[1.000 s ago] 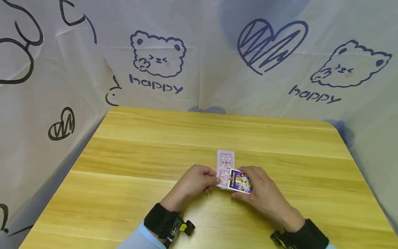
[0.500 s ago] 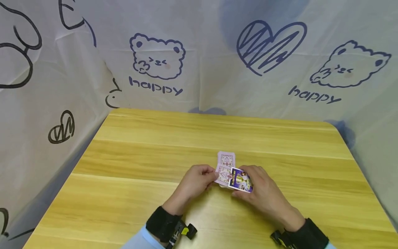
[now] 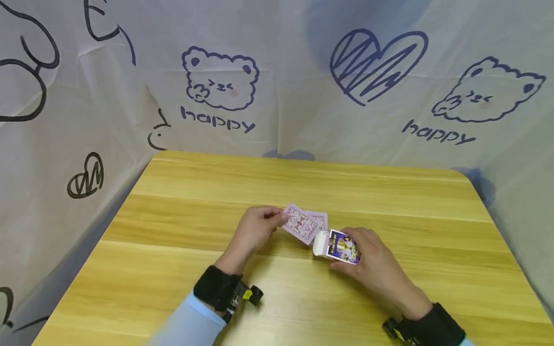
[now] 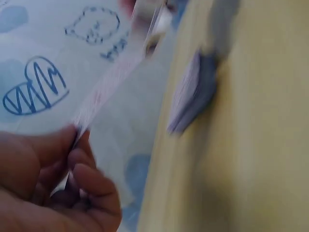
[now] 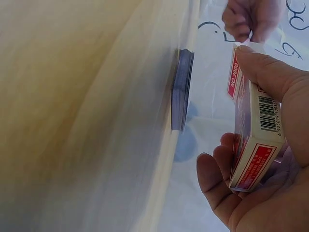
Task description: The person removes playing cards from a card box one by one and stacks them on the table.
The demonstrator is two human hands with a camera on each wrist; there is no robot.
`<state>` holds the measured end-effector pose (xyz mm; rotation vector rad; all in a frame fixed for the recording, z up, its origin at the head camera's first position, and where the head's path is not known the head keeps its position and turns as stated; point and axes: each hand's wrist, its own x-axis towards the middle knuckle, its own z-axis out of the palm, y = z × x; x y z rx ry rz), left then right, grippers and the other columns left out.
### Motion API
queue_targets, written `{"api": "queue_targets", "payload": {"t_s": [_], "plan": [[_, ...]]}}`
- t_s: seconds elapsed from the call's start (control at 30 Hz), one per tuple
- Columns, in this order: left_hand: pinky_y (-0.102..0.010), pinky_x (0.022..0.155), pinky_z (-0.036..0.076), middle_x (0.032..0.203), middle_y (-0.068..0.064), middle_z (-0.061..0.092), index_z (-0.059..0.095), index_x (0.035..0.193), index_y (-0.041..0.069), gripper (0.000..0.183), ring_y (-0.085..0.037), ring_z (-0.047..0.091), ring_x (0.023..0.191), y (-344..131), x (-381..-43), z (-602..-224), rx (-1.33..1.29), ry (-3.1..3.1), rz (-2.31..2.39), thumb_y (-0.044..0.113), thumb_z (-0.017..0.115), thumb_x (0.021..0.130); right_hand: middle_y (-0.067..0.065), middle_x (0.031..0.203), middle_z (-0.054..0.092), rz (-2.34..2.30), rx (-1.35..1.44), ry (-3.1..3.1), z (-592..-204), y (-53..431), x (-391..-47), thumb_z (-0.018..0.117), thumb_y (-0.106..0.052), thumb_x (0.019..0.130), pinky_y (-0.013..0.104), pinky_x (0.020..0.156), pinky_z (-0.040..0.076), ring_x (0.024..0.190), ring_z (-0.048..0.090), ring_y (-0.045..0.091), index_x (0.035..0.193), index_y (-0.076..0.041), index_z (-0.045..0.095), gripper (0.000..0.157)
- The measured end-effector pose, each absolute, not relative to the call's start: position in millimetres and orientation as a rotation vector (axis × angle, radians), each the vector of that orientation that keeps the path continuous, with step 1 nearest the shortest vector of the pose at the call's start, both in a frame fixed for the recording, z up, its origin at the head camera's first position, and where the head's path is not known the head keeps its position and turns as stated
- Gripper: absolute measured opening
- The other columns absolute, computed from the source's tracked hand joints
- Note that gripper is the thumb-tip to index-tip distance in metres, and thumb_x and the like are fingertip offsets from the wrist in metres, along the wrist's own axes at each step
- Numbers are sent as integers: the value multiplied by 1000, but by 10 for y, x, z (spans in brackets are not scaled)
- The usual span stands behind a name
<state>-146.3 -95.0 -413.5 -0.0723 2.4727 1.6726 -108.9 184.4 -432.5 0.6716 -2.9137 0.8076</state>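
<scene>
My left hand pinches a playing card by its corner, with the pink patterned back facing up. In the left wrist view the card looks thin and blurred; whether it is single I cannot tell. My right hand grips a purple and white card box, its white flap end turned toward the left hand. The right wrist view shows the box's barcode and red panels. A stack of playing cards lies on the table behind, partly hidden by the held card.
A yellow wood-grain table spreads under both hands. White cloth with drawn bears and hearts hangs behind and beside it. Both wrists wear black straps with small cameras.
My left hand has moved up and left, drawing the card away from the box and tilting it. The box's white flap end now shows. The right hand has shifted slightly right.
</scene>
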Motion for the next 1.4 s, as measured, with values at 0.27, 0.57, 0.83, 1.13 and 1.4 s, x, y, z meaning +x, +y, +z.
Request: {"api": "queue_targets", "payload": {"t_s": [0.27, 0.57, 0.83, 1.13, 1.4], "plan": [[-33, 72, 49, 88, 3, 70, 73, 88, 20, 14, -20, 61, 86, -881, -2255, -4057, 368, 2537, 1244, 34, 74, 84, 9, 127, 55, 867, 674, -2969, -4322, 1866, -1033, 82, -51, 69, 49, 90, 48, 109, 52, 24, 134, -12, 48, 83], [-29, 73, 47, 92, 4, 69, 74, 90, 22, 12, -16, 57, 84, -631, -2540, -4139, 510, 2457, 1101, 31, 68, 91, 5, 126, 54, 854, 693, -2991, -4328, 1873, -973, 81, -54, 70, 46, 90, 49, 108, 52, 20, 135, -13, 48, 84], [-28, 70, 44, 92, 3, 70, 75, 88, 21, 11, -17, 55, 82, -556, -2531, -4186, 438, 2432, 1095, 29, 69, 90, 6, 125, 56, 854, 719, -2969, -4361, 1883, -952, 80, -55, 69, 46, 91, 49, 109, 53, 20, 134, -12, 48, 84], [-26, 67, 43, 87, 3, 69, 75, 88, 21, 11, -16, 54, 79, -505, -2524, -4282, 427, 2437, 1023, 30, 69, 90, 7, 127, 55, 860, 712, -2974, -4383, 1888, -940, 80, -56, 69, 48, 94, 47, 112, 52, 22, 134, -13, 48, 84], [-25, 59, 38, 78, 0, 64, 73, 84, 17, 13, -15, 51, 69, -482, -2479, -4317, 462, 2497, 971, 29, 70, 89, 7, 126, 55, 839, 705, -2979, -4391, 1893, -935, 79, -57, 70, 48, 93, 48, 111, 52, 22, 135, -14, 48, 84]]}}
